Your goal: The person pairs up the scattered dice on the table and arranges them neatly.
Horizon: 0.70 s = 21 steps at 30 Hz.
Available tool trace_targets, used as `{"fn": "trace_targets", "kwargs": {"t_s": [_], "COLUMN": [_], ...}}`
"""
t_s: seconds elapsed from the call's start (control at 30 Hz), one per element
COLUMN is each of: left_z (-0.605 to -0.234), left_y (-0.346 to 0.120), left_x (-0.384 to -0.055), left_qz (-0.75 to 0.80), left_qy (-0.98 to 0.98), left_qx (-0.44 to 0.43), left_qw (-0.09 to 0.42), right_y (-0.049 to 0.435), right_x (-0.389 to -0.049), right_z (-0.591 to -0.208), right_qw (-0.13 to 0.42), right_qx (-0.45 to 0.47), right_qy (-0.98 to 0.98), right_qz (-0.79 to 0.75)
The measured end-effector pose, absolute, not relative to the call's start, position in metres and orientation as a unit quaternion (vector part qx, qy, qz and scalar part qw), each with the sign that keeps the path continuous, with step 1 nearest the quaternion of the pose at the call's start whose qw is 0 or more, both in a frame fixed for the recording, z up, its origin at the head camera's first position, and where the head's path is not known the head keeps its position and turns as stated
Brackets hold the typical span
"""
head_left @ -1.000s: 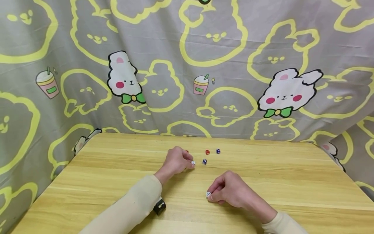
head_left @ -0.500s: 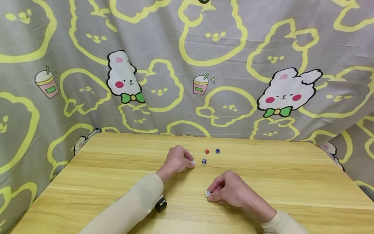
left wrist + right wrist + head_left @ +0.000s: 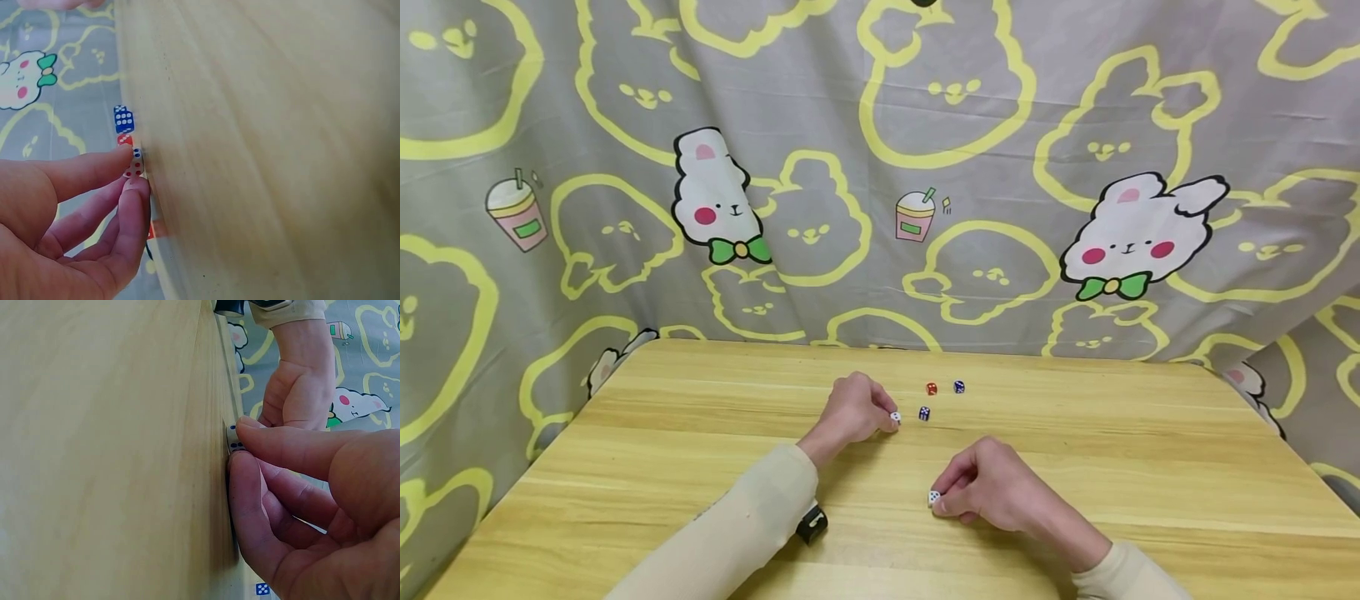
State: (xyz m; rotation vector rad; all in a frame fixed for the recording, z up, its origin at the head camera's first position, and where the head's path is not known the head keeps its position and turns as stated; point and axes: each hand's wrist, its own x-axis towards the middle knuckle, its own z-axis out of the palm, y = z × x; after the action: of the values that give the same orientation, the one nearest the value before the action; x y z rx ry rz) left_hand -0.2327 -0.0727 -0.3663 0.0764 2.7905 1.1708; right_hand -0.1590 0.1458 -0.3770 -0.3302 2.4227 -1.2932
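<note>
My left hand [image 3: 856, 408] pinches a white die [image 3: 896, 417] between thumb and fingers at the tabletop. In the left wrist view that white die [image 3: 135, 165] shows red dots on one face and blue dots on another. Nearer to me, my right hand [image 3: 992, 485] pinches a second white die [image 3: 934, 497], its blue dots showing in the right wrist view. Just right of the left hand's die stands a blue die [image 3: 924, 413]. Behind it are a red die [image 3: 932, 388] and another blue die [image 3: 959, 387]. Another red die [image 3: 150, 231] peeks out behind my left fingers.
The wooden table [image 3: 700, 392] runs back to a grey curtain [image 3: 820, 100] with yellow outlines and rabbit prints. A black device [image 3: 812, 523] sits on the underside of my left wrist.
A red die edge that showed behind my left hand a second ago is now hidden in the head view. Both hands stay almost in place with their dice.
</note>
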Motion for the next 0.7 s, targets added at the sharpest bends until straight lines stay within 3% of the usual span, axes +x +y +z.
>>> {"fn": "trace_targets", "kwargs": {"t_s": [0.7], "left_z": [-0.3639], "left_y": [-0.0743], "left_x": [-0.2242], "left_qz": [0.381], "left_qy": [0.92], "left_qx": [0.046], "left_qw": [0.083], "right_y": [0.1461], "right_x": [-0.1575], "right_z": [-0.3763], "right_qw": [0.187], "right_qx": [-0.121], "right_qy": [0.857], "right_qz": [-0.465]}}
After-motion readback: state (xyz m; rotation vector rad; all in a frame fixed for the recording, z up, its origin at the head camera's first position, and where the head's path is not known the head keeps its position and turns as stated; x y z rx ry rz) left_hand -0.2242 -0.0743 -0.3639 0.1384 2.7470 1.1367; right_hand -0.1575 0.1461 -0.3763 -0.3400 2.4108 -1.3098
